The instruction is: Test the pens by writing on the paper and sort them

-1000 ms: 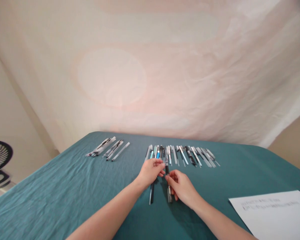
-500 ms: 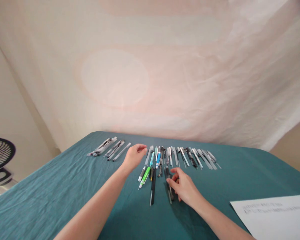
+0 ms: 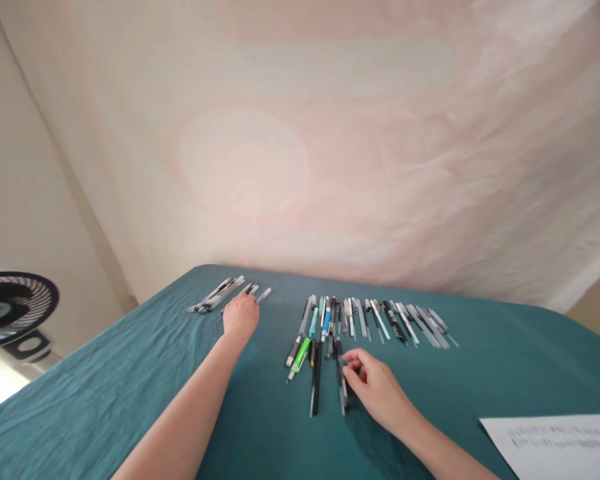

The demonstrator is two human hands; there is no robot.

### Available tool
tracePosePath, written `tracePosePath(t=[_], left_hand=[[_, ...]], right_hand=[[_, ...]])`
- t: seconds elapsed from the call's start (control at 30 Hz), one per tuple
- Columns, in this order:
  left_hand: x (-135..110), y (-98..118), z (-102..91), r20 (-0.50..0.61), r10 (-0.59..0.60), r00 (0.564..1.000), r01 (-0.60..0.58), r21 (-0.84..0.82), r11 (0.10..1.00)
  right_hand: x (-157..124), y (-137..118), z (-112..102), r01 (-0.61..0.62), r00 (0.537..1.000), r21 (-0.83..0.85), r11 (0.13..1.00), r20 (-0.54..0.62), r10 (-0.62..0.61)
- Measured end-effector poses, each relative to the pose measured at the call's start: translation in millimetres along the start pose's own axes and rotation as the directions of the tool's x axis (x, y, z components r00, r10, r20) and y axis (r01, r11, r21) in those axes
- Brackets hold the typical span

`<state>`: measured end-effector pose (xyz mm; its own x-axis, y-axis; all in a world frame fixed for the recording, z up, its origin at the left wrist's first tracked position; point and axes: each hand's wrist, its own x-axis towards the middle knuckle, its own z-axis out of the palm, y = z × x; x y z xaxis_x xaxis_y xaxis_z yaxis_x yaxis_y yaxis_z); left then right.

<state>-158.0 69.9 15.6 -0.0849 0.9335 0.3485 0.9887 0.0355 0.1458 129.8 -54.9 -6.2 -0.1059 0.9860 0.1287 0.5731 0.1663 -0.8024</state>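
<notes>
Covering slim translucent pens (image 3: 264,295) — left hand (image 3: 241,317) (fingers' grip hidden) | right hand (image 3: 375,383) — curled beside slender dark pens (image 3: 339,357), hold unclear

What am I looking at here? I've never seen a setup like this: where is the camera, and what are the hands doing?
There is no machine: these are a person's bare hands, seen from a camera worn on the head, looking forward and down. On a teal cloth lie a row of pens, a green pen nearer the person, and a bundle of pens at left. The left hand is over pens beside that bundle, hiding its grip. The right hand is at a dark pen; whether it holds it is unclear. A paper sheet lies at right.
</notes>
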Motion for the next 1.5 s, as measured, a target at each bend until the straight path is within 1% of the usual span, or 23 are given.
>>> tracePosePath(t=[0.23,0.5,0.67,0.8,0.9,1.0,1.1,1.2,1.3,1.37,1.4,1.43,1.47,1.5], left_hand=[[-3,-1,11.8,-0.013,0.062,0.998,-0.061,0.038,0.997],[1,-3,19.0,-0.059,0.056,0.997,-0.058,-0.021,0.998],[3,-8,25.5,-0.069,0.045,0.997,-0.051,-0.098,0.994],[7,-8,28.8,-0.09,0.023,0.996,-0.04,-0.196,0.98],[10,-3,25.0,-0.129,0.013,0.992,-0.051,-0.299,0.953],[11,6,16.4,-0.156,0.013,0.988,-0.077,-0.41,0.909],[10,19,7.4,-0.143,0.028,0.989,-0.1,-0.524,0.846],[6,38,0.8,-0.081,0.046,0.996,-0.087,-0.646,0.759],[-5,65,-6.4,0.024,0.085,0.996,-0.036,-0.767,0.64],[-19,88,-13.7,0.093,0.148,0.985,-0.004,-0.834,0.552],[-29,100,-17.8,0.124,0.193,0.973,0.008,-0.859,0.513],[-40,112,-22.1,0.17,0.256,0.952,0.037,-0.891,0.452],[-51,124,-26.1,0.271,0.336,0.902,0.174,-0.941,0.292],[-63,134,-29.6,0.348,0.425,0.835,0.31,-0.937,0.159]], right_hand=[[-2,-2,0,0.005,1.0,-0.006,1.0,0.012,-0.005],[-3,0,0,0.026,0.999,0.02,0.999,0.024,-0.027],[-3,0,0,0.039,0.999,0.023,0.999,0.006,-0.04],[-3,0,-1,0.054,0.999,0.029,0.998,-0.006,-0.054],[-3,1,-1,0.06,0.998,0.048,0.997,-0.013,-0.059],[-2,3,-1,0.054,0.998,0.083,0.995,-0.017,-0.053],[-2,6,0,0.016,1.0,0.152,0.988,-0.009,-0.015],[0,7,0,-0.047,0.999,0.254,0.966,0.014,0.045],[1,6,-2,-0.124,0.992,0.363,0.923,0.037,0.119],[3,4,-4,-0.155,0.987,0.451,0.879,0.024,0.162],[3,4,-5,-0.157,0.984,0.503,0.85,0.003,0.18],[4,3,-6,-0.146,0.98,0.559,0.816,-0.031,0.197],[5,3,-8,-0.125,0.975,0.615,0.779,-0.069,0.211],[6,3,-9,-0.099,0.969,0.665,0.74,-0.105,0.224]])
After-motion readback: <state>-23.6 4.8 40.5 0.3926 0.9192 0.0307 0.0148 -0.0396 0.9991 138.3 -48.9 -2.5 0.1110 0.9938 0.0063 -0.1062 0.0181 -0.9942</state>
